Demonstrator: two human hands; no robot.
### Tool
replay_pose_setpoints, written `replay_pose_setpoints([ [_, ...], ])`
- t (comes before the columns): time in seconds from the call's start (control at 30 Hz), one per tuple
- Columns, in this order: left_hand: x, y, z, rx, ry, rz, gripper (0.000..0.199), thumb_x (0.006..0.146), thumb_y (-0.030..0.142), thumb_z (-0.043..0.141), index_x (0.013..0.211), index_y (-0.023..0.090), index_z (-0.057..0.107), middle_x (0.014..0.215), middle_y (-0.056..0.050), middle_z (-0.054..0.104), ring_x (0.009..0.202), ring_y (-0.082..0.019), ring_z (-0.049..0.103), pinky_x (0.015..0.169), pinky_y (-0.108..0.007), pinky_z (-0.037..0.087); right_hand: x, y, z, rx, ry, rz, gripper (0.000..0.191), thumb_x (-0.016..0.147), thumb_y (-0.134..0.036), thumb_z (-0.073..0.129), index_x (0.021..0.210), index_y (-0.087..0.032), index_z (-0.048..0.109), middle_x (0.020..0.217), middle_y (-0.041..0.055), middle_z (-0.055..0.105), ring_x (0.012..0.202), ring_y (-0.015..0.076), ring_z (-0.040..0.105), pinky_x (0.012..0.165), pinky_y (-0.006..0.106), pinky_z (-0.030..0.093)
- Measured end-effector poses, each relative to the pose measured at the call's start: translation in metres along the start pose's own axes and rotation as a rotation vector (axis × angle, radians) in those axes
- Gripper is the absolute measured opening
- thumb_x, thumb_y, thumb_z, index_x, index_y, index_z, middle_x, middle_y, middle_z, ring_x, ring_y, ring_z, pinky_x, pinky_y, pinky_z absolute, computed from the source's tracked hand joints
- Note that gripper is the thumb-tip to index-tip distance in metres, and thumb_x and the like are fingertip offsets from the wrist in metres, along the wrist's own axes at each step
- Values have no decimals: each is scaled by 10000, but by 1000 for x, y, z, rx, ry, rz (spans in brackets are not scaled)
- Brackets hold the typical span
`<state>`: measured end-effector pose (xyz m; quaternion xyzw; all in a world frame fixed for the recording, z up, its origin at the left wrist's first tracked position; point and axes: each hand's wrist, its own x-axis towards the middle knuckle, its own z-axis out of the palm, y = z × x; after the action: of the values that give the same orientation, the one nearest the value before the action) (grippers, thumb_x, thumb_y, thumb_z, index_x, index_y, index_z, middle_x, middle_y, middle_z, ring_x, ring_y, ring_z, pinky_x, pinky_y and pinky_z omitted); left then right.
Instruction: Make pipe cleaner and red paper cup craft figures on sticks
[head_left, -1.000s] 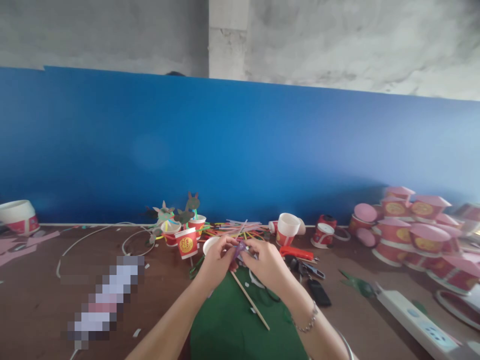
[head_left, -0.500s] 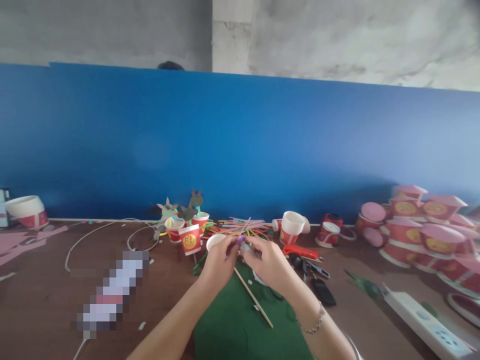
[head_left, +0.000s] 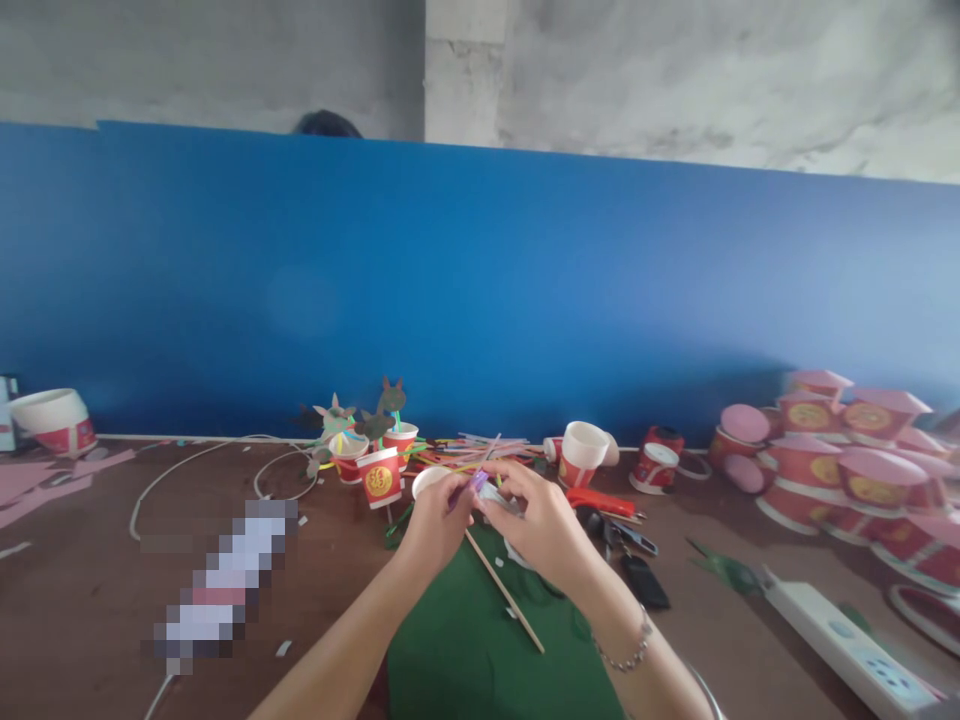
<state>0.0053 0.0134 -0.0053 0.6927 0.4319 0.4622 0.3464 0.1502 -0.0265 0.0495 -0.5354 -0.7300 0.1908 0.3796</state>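
Observation:
My left hand [head_left: 436, 515] and my right hand [head_left: 534, 508] meet over the far end of a green mat [head_left: 480, 650]. Between their fingertips is a small purple piece [head_left: 478, 481], pinched from both sides; its kind is too small to make out. Something whitish shows beneath the fingers of my right hand, partly hidden. Just behind my left hand stands a white-rimmed paper cup [head_left: 427, 481], mostly covered by it. A thin wooden stick [head_left: 506, 592] lies slanting on the mat below my hands.
Red paper cups [head_left: 379, 478] with paper animal shapes stand behind on the left, beside scattered coloured straws [head_left: 480, 446]. Rightward lie a red-handled tool [head_left: 600, 501], a black key fob [head_left: 643, 582], a power strip [head_left: 847, 640] and stacked cups with pink lids [head_left: 877, 476]. A blue partition [head_left: 480, 290] closes the back.
My fingers have shifted slightly around the purple piece, and more of it shows. The head behind the partition has risen a little and moved left.

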Motion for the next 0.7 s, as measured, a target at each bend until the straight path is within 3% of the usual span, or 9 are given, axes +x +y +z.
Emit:
replay_pose_setpoints([
  [0.2, -1, 3, -3, 69, 23, 63, 208, 807, 226, 445, 651, 172, 571, 616, -4, 541, 615, -145, 512, 554, -232, 361, -5, -4, 4, 8, 19, -113, 370, 783, -241, 570, 1152, -232, 601, 862, 32, 650, 822, 186, 593, 752, 298, 465],
  [0.4, 3, -6, -1, -54, -1, -81, 312, 848, 358, 439, 615, 178, 539, 511, 18, 516, 478, -120, 501, 482, -218, 360, -3, 3, -1, -54, 21, -84, 372, 781, -231, 570, 1150, -263, 601, 965, 47, 654, 875, 195, 599, 765, 317, 476],
  [0.7, 3, 9, -2, -295, -12, -215, 325, 778, 460, 543, 655, 160, 561, 467, 34, 525, 418, -94, 459, 425, -201, 342, 0, 8, -3, -105, 13, -67, 367, 767, -220, 562, 1129, -246, 614, 936, 48, 665, 874, 200, 614, 785, 331, 481],
])
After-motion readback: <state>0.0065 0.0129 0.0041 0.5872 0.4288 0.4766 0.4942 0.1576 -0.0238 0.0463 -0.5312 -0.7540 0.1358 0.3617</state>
